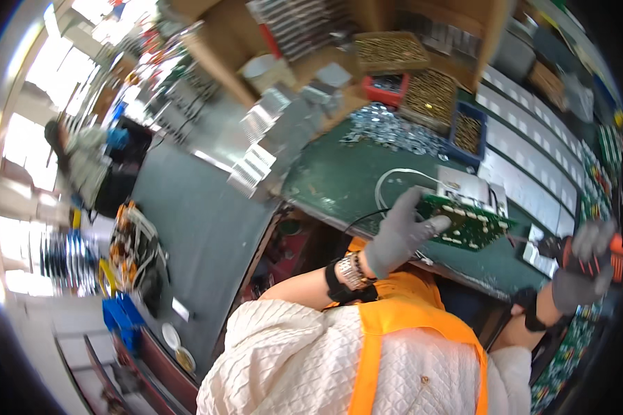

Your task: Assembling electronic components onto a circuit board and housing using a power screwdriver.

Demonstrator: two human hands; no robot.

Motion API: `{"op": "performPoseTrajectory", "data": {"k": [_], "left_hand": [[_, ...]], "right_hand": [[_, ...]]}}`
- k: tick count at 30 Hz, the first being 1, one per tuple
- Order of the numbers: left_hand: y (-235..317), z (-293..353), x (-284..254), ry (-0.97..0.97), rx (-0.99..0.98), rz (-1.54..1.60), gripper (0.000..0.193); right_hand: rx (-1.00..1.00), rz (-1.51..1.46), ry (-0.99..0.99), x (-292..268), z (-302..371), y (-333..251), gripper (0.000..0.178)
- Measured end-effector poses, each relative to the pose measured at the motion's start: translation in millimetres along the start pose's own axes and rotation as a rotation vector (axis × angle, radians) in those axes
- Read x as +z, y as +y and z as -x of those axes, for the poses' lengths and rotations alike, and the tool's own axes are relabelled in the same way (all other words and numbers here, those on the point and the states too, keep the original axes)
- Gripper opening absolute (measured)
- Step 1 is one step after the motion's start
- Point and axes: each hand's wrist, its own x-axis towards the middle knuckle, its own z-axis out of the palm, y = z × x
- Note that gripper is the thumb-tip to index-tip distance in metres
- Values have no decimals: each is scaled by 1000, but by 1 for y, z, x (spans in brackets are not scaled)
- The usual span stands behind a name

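Note:
My left hand [403, 234], in a grey glove, grips the left edge of a green circuit board [467, 225], thumb across its face. The board is tilted up, with a silvery metal part [464, 184] and a white cable [383, 181] behind it. In my gloved right hand [583, 266] is a black and orange power screwdriver [612, 259]. Its thin bit points left toward the board's right edge; whether it touches cannot be made out. A small pale metal plate [538, 254] lies on the green bench [325, 176] between board and screwdriver.
Beyond the board stand trays of brass-coloured screws [428, 97], a blue bin [467, 131], a red bin [385, 88] and a pile of small metal pieces [387, 131]. Long perforated metal strips [529, 149] lie at right, with stacked circuit boards [588, 183] beyond. Finned metal parts [253, 169] stand left.

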Motion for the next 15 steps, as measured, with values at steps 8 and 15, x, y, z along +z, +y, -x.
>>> {"op": "performPoseTrajectory", "data": {"k": [8, 15], "left_hand": [[26, 51, -13, 187, 619, -271, 44], [114, 140, -116, 495, 733, -688, 60]], "right_hand": [[-4, -145, 154, -12, 36, -35, 27], [-414, 223, 417, -26, 45, -20, 22]]}}
